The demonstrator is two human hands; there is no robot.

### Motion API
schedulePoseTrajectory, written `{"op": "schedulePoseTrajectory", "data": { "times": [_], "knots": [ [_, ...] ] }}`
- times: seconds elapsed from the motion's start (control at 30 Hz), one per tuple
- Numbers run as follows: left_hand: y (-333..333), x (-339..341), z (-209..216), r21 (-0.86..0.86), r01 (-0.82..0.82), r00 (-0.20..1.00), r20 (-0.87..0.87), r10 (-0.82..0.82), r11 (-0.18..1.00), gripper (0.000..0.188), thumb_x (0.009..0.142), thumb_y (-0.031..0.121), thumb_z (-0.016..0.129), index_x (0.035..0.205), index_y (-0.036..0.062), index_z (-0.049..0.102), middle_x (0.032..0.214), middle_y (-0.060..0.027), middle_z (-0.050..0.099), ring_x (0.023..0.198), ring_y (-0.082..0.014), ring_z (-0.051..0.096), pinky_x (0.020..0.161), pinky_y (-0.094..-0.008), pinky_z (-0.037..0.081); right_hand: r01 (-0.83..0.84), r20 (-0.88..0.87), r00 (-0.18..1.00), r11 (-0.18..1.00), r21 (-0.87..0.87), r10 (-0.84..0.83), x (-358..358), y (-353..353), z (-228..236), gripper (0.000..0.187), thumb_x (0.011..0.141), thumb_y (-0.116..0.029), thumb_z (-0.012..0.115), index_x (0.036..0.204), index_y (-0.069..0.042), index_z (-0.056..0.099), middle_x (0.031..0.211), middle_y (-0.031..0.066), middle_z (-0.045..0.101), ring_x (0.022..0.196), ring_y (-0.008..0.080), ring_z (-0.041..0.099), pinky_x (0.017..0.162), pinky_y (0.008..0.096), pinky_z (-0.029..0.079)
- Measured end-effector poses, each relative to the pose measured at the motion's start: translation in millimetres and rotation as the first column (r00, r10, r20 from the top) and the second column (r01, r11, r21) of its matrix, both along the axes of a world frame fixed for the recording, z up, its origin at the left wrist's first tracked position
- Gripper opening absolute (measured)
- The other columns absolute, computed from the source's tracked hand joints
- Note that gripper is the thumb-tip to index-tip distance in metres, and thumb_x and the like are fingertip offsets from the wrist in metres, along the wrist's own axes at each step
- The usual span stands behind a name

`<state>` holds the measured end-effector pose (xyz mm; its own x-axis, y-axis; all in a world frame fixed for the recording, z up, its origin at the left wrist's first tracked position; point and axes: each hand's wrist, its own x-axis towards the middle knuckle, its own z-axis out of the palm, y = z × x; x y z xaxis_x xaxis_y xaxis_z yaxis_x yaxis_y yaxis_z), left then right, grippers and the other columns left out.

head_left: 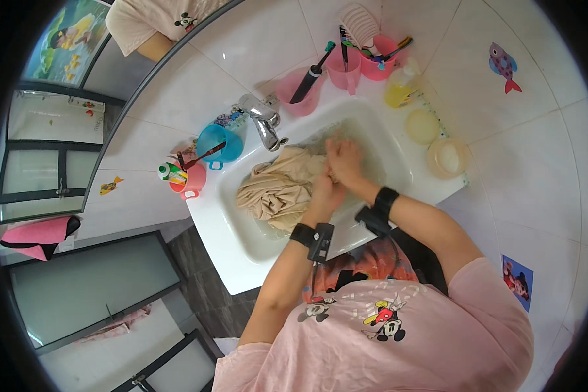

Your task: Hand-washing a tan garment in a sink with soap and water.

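A wet, crumpled beige cloth lies bunched in the left and middle part of the white washbasin, with shallow cloudy water around it. Its right end runs up between my two hands. My left hand is closed on that end, close to the basin's middle. Just beyond it and touching it, my right hand is closed over the same piece of cloth, its fingers slightly blurred. Both hands look wet, and the part of the cloth inside them is mostly hidden. Black straps with small devices sit on both wrists.
A chrome faucet stands at the basin's back edge. Left of it are a blue cup and a pink cup with brushes. Pink cups stand behind. A yellow pump bottle and a round tub occupy the right ledge.
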<state>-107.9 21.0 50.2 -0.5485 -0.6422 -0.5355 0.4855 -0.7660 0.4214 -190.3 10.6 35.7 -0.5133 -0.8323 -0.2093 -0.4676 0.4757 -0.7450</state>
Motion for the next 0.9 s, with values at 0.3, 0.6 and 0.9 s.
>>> {"op": "schedulePoseTrajectory", "data": {
  "times": [0.3, 0.6, 0.9],
  "knots": [
    [-7.9, 14.3, 20.1, -0.042, 0.091, 0.993, -0.075, -0.094, 0.995, 0.032, 0.092, 0.021, 0.033, 0.12, 0.0079, 0.04, 0.121, -0.0077, 0.045, 0.109, -0.0229, 0.044, 0.098, -0.0344, 0.031, 0.089, 0.219, 0.975, 0.963, -0.253, -0.032, 7.0, 4.8, 13.9, 0.026, 0.08, -0.022, 0.051, 0.094, 0.0, 0.05, 0.098, 0.0212, 0.047, 0.094, 0.0383, 0.041, 0.082, 0.045, 0.033],
    [-7.5, 45.7, -1.1, -0.063, 0.157, 0.96, -0.223, -0.167, 0.986, 0.032, 0.092, 0.024, 0.036, 0.118, 0.0067, 0.043, 0.118, -0.0081, 0.047, 0.108, -0.0196, 0.046, 0.097, -0.0307, 0.033, -0.279, -0.23, 0.955, 0.839, -0.467, 0.189, 32.6, 20.2, 51.1, 0.023, 0.079, -0.024, 0.053, 0.083, -0.002, 0.055, 0.088, 0.0165, 0.05, 0.087, 0.0343, 0.046, 0.075, 0.0429, 0.038],
    [-4.2, 45.2, 32.2, -0.002, 0.088, 0.992, -0.086, -0.088, 0.996, 0.036, 0.091, 0.021, 0.037, 0.123, 0.0052, 0.039, 0.124, -0.0092, 0.044, 0.112, -0.0212, 0.043, 0.096, -0.0347, 0.033, -0.465, -0.44, 0.872, 0.638, -0.614, 0.213, 47.5, 41.2, 90.5, 0.025, 0.071, -0.026, 0.056, 0.084, -0.005, 0.057, 0.088, 0.0169, 0.053, 0.089, 0.0327, 0.049, 0.078, 0.043, 0.039]
  ]
}}
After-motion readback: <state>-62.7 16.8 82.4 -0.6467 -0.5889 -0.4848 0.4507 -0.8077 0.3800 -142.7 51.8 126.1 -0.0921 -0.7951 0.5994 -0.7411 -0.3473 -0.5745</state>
